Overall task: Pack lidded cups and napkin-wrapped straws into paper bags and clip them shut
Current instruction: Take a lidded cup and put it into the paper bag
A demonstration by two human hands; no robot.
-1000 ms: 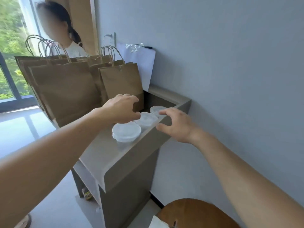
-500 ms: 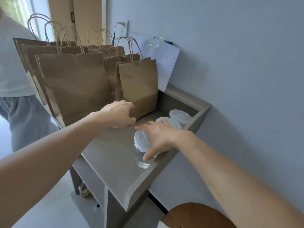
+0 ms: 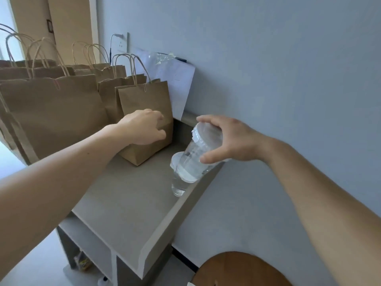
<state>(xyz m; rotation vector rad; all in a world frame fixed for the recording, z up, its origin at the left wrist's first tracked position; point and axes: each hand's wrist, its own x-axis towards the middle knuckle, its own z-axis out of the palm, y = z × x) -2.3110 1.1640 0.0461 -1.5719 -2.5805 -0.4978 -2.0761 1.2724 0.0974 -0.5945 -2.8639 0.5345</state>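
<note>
A lidded cup (image 3: 193, 159) was gripped round its lid by the right hand (image 3: 233, 141) and held tilted above a second cup (image 3: 177, 183), likely bound for the small paper bag (image 3: 144, 96), which was steadied by the left hand (image 3: 144, 126), curled against it; any pinch could not be told

A grey cabinet top (image 3: 127, 199) has a raised rim (image 3: 181, 213) along the side nearest the wall. Large brown paper bags (image 3: 53, 112) stand upright in a row on its left part. A small paper bag (image 3: 144, 100) stands upright nearer the wall. A clear cup (image 3: 178, 184) with a white lid stands just beside the rim. An open shelf (image 3: 86, 240) sits below the top.
</note>
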